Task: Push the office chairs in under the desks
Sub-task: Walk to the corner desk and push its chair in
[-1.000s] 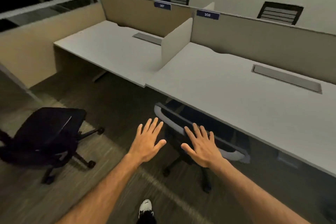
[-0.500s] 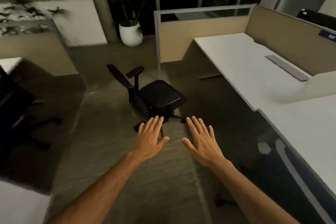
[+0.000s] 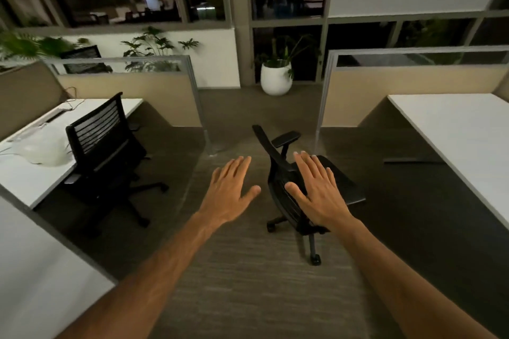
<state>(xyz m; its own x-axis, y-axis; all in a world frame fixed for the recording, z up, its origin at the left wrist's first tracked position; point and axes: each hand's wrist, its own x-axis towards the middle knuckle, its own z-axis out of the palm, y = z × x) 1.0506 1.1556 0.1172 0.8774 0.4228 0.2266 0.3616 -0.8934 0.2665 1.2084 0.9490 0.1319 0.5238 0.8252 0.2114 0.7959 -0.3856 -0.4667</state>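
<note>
A black office chair point(image 3: 344, 187) stands loose in the aisle between two rows of desks, its back toward me and its seat facing the white desk point(image 3: 462, 132) on the right. My right hand point(image 3: 316, 190) is open, fingers spread, held in front of the chair's back; contact cannot be told. My left hand point(image 3: 231, 187) is open too, hovering over the carpet left of the chair. A second black chair point(image 3: 104, 143) with a slatted back sits partly under the white desk point(image 3: 35, 181) on the left.
Low beige partitions point(image 3: 165, 102) close off the far ends of both desk rows. A white planter point(image 3: 276, 77) stands at the aisle's far end before dark windows. A white bag-like object point(image 3: 44, 151) and cables lie on the left desk. Carpeted aisle runs straight ahead.
My view has swung left, from the right-hand desks to the aisle. The loose chair now sits central and closer, under my right hand. Both hands stay open and outstretched.
</note>
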